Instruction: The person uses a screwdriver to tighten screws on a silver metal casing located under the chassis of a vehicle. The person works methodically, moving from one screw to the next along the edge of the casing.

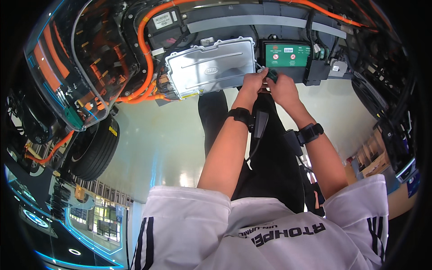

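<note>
Sitting well left of the silver metal box (209, 65) on my feed, there's a clear curved cover (88, 54) with a bunch of orange bits behind it, and lower on that same side a black tire (96, 150) with a yellow sticker. A fat orange cable (144, 54) curves down the box's left side, and a small black module (167, 20) with a white label is up past the box's top left corner. The pale floor (155, 135) shows below it.

Just off the box's right edge is where my hands are. Left hand (253, 83) has its fingers bunched in close by the thin shaft of the tool; honestly can't tell if they're pinching it or just sitting next to it. Right hand (282, 87) is wrapped around the dark green handle of that tool (272, 76), looks like a screwdriver. The shaft angles up and left toward the box's edge, but I can't make out what the tip is on. Each wrist wears a black strap.

Further right of the box, behind the hands, is a dark unit (294, 73) with a green label, then a small grey bracket (337, 68) furthest out.
</note>
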Motion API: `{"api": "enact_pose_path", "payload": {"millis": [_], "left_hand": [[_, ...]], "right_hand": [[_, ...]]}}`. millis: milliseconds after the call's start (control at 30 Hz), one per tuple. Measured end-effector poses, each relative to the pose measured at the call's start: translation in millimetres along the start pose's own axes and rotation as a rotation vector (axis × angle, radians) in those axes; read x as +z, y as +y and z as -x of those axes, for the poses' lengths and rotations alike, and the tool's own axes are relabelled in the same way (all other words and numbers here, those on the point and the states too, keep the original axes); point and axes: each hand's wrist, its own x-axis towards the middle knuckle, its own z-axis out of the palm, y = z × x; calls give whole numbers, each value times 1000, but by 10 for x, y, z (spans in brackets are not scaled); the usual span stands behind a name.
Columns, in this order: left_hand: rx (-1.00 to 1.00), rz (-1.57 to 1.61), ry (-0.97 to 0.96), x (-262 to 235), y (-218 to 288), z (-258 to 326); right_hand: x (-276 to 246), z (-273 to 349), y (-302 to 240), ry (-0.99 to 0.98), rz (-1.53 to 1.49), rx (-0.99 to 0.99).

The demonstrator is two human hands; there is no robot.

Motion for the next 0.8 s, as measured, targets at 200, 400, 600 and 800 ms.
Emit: {"api": "enact_pose_path", "payload": {"millis": [200,400,600,800], "left_hand": [[436,-93,263,-662,-204,382],[1007,-187,886,-1394,307,1937],[1366,-331,1373,-2534,976,2520],[1136,-394,1540,-2732,1261,2545]], "right_hand": [[167,-135,150,-123,55,-45],[478,-245,349,89,149,-152],[218,-248,-82,-289,-565,433],[644,-372,650,209,90,-189]]}}
